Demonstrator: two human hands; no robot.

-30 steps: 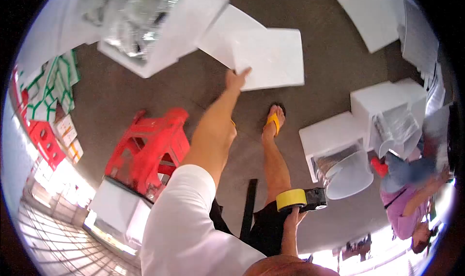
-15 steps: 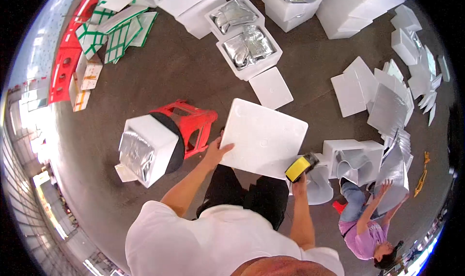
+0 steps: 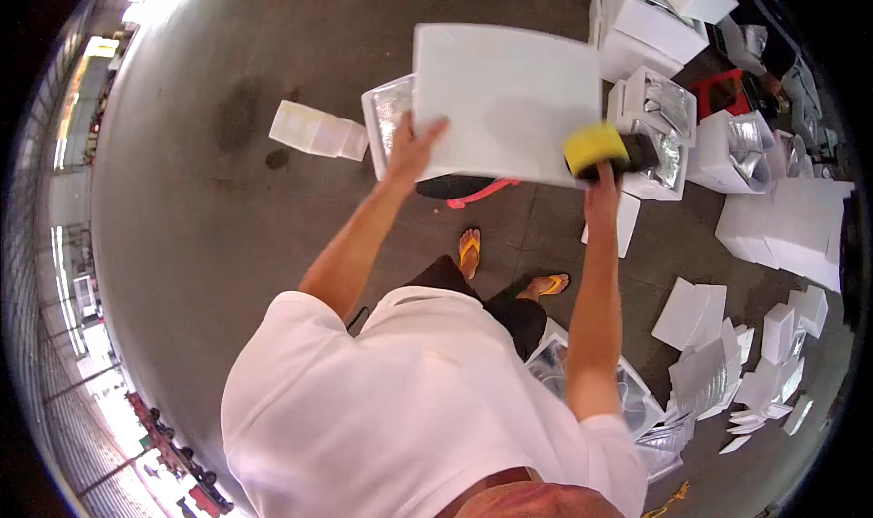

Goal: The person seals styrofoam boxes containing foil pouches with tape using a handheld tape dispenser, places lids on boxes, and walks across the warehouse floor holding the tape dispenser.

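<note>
A white foam lid is held out in front of me, tilted above a foam box. My left hand grips its lower left edge, thumb on top. In my right hand is a tape dispenser with a yellow roll, slightly blurred and overlapping the lid's lower right corner. The foam box shows silver foil at its left end; the lid hides the rest. Under it, part of a round black seat and a red stool shows.
Foil-lined foam boxes stand on the right, with stacked white boxes beyond. Loose foam panels lie lower right. Another foil-lined box is by my right side. A pale flap-like piece extends left of the box.
I have turned left toward the box on the stool, bringing the lid over it. The tape dispenser has come along in my right hand. The other person is out of view.
</note>
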